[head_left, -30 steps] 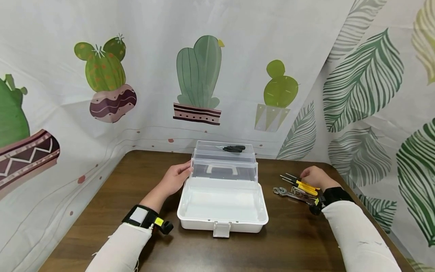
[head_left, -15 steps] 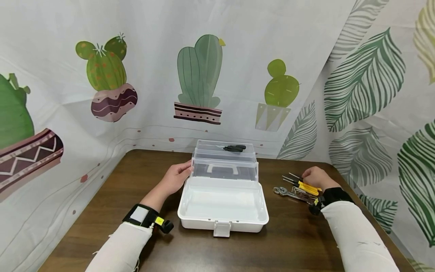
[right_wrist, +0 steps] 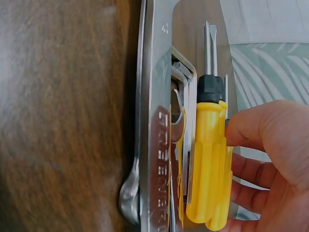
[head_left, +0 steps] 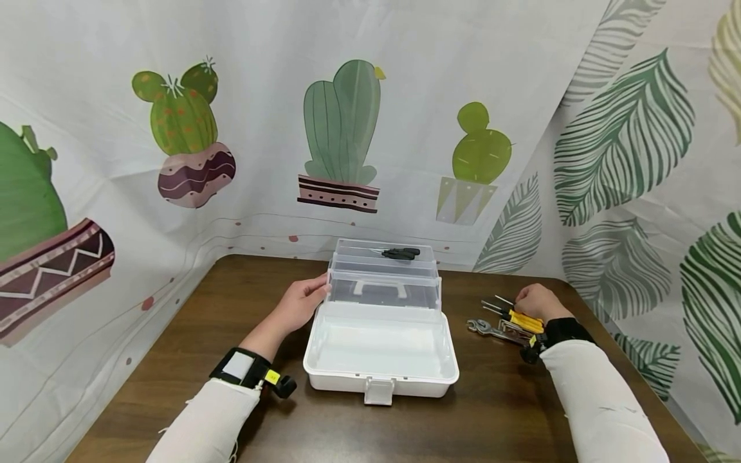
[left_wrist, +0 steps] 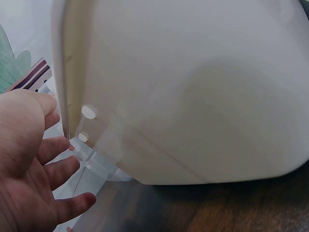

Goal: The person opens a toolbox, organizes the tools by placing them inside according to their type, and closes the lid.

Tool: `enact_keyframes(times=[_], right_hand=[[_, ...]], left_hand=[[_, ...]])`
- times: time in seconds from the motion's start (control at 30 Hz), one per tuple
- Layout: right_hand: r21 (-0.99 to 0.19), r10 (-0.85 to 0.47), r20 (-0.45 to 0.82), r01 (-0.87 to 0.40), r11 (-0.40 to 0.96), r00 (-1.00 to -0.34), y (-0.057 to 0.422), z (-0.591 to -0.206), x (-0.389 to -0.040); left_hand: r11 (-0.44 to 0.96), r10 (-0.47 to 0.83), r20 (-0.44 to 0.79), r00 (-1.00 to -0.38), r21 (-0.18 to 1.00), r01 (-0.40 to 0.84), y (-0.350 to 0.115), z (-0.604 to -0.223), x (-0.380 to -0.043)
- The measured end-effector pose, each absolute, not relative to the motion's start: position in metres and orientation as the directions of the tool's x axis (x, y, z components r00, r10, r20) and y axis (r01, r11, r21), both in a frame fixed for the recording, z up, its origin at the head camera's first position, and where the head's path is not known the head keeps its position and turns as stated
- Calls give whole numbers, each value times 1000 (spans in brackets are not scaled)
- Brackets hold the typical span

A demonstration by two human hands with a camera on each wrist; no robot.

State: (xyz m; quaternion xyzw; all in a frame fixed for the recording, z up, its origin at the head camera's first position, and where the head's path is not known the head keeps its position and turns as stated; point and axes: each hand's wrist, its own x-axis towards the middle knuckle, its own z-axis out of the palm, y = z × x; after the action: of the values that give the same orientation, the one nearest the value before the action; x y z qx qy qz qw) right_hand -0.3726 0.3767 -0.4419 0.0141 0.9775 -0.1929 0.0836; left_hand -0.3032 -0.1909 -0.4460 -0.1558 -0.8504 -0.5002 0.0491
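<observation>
A white toolbox (head_left: 381, 384) stands with its clear lid (head_left: 377, 292) raised. My left hand (head_left: 298, 302) touches the lid's left edge; in the left wrist view its fingers (left_wrist: 63, 171) are spread and relaxed beside the box wall. My right hand (head_left: 538, 301) is at a small pile of tools on the right. Thumb and fingers pinch the outermost screwdriver, whose thin shaft (right_wrist: 226, 87) shows while its handle is partly hidden. Beside it lie yellow-handled screwdrivers (right_wrist: 206, 159), bent hex keys (right_wrist: 192, 87) and a wrench (right_wrist: 157, 145).
Small black-handled tools (head_left: 399, 254) with thin metal tips lie in the upper clear tray of the toolbox. A latch (head_left: 379, 391) hangs at the box front. The brown table (head_left: 249, 276) meets a printed cloth (head_left: 260, 128) at the back and right.
My right wrist and forearm have swung slightly left, and the pinched screwdriver's shaft has shifted a little right. The head view has drifted slightly. My left hand and the toolbox stay put.
</observation>
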Motion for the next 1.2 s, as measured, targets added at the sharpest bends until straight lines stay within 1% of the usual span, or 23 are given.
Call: enact_keyframes(times=[0.2,0.33,0.43,0.67,0.97,1.07,1.2], right_hand=[[-360,13,-167,73,930,-986,374,-441,-372],[-354,18,-168,77,932,-986,373,-442,-371],[-352,3,-163,61,934,-987,373,-441,-370],[-379,-46,-132,8,926,-990,372,-435,-366],[-401,-46,-86,-7,916,-995,371,-424,-369],[-414,-72,-52,-44,909,-996,365,-414,-370],[-442,-148,7,-136,887,-989,355,-397,-372]], left_hand=[[460,211,226,-951,835,300,-191,-446,-304],[454,223,238,-945,833,316,-191,-446,-304],[449,229,249,-941,831,329,-190,-445,-303],[454,219,228,-949,837,306,-189,-444,-303],[438,187,203,-961,859,266,-185,-440,-299],[431,175,190,-966,867,249,-183,-439,-299],[402,164,187,-968,884,239,-182,-440,-299]])
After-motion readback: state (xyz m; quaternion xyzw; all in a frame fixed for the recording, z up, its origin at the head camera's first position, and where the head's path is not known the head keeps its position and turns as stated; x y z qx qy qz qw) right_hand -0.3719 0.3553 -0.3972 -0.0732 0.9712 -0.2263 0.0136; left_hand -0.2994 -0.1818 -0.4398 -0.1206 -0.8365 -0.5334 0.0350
